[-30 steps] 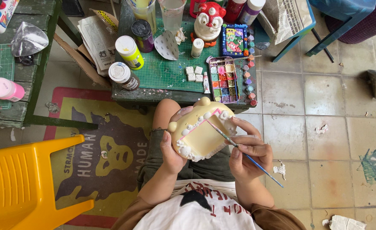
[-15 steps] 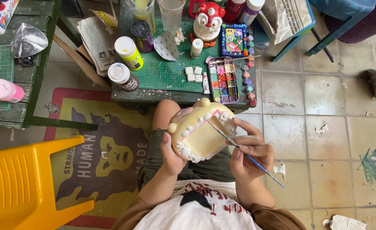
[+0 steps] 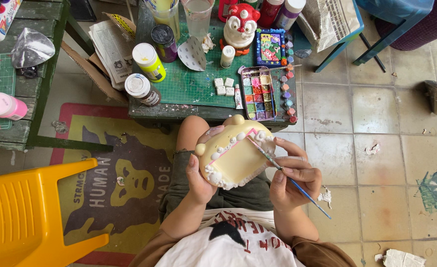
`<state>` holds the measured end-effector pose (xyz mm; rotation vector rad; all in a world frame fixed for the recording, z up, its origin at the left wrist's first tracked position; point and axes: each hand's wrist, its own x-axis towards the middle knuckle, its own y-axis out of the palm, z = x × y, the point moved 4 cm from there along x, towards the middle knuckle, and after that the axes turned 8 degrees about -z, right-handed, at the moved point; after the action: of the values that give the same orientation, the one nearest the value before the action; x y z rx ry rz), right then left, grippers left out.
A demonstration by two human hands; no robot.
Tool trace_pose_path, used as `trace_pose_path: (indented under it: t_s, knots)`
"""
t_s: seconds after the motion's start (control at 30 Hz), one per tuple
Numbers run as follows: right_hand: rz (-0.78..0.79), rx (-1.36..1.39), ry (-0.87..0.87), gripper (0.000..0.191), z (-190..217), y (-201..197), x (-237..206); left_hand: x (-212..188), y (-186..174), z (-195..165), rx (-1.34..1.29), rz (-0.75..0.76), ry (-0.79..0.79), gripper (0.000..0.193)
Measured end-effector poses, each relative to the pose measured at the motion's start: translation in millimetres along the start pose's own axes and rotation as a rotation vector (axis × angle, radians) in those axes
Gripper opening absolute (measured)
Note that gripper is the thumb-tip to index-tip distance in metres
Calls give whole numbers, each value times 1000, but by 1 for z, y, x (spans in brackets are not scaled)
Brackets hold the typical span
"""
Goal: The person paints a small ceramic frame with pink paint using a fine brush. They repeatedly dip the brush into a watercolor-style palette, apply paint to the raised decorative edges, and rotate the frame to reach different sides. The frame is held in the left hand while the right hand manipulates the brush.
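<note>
Tiled floor and a paint-cluttered green table (image 3: 193,91) lie before you. Your left hand (image 3: 198,175) cradles the cream ceramic figure (image 3: 233,157) over your lap; right hand (image 3: 292,180) fingers pinch the paintbrush (image 3: 287,175). It looks rigid and fragile, so support its underside.

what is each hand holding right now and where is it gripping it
The left hand holds a cream-yellow figure, gripping its left edge from beneath. The right hand pinches a thin paintbrush about mid-handle, its tip at the figure's upper rim.

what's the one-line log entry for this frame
left hand: holds cream clay piece | right hand: holds paintbrush, tip at its pink edge | paint palette: on green table
</note>
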<state>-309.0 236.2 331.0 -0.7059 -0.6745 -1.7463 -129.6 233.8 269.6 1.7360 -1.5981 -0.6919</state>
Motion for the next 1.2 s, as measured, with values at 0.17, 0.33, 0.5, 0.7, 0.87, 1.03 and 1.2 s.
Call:
trace_pose_path:
  t_s: [0.17,0.33,0.5,0.7,0.87,1.03,1.2]
  knots:
    - [30,-36,-46,21,1,2,-2,0,2,0,2,-1,-4,79]
    - [4,-8,-5,22,0,1,-2,-1,0,0,0,0,2,79]
    - [31,-14,-24,21,0,3,0,0,-3,2,3,-14,24,77]
    - [50,-28,-37,20,3,4,-1,0,-4,2,16,-16,43,76]
    - [-12,-6,7,21,-1,0,-3,-2,-2,1,-1,2,19,78]
    - [-4,-19,2,22,-1,0,-4,-2,-3,1,-7,-3,4,78]
    - [2,-34,-3,21,0,0,-4,-2,-5,2,-12,-22,6,78]
